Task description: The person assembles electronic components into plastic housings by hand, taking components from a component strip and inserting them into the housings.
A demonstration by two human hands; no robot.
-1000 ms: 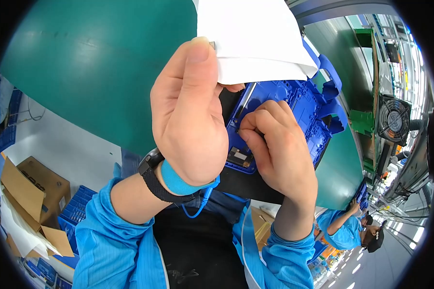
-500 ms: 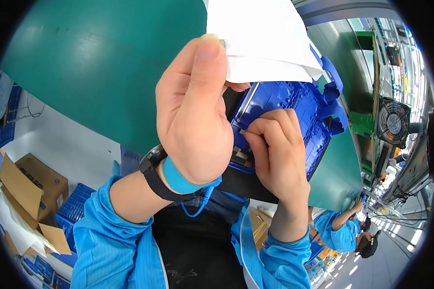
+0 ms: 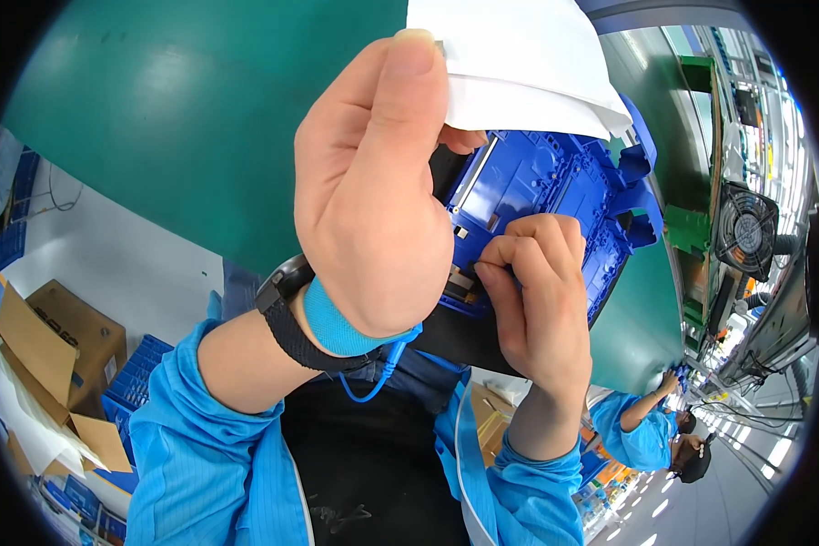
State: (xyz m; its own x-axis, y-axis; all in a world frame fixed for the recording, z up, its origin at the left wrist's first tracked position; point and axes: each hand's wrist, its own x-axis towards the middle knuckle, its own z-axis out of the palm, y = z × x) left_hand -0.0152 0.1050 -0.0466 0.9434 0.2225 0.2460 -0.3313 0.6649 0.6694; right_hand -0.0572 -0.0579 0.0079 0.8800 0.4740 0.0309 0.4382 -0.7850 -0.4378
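My left hand [image 3: 373, 200] pinches the near left corner of a white sheet [image 3: 523, 68], thumb on top and fingertips curling beneath. The sheet hangs over the far part of a blue plastic housing [image 3: 511, 177] with moulded ribs and clips. Low over the near part of that housing is my right hand [image 3: 544, 305], thumb and forefinger closed together; whatever is between them, if anything, is too small to make out. A small pale piece [image 3: 461, 233] sits on the housing just left of these fingertips. The housing rests on a black mat [image 3: 469, 338].
A green table [image 3: 173, 118] surrounds the mat. Open cardboard boxes [image 3: 41, 346] and blue crates [image 3: 141, 378] stand at lower left. A black fan [image 3: 747, 231] and green racks [image 3: 687, 232] line the right side. A co-worker [image 3: 637, 428] in blue is at lower right.
My right hand has moved slightly nearer, away from the spot where the small pale piece now shows uncovered. The left hand and white sheet have shifted a little up and right.
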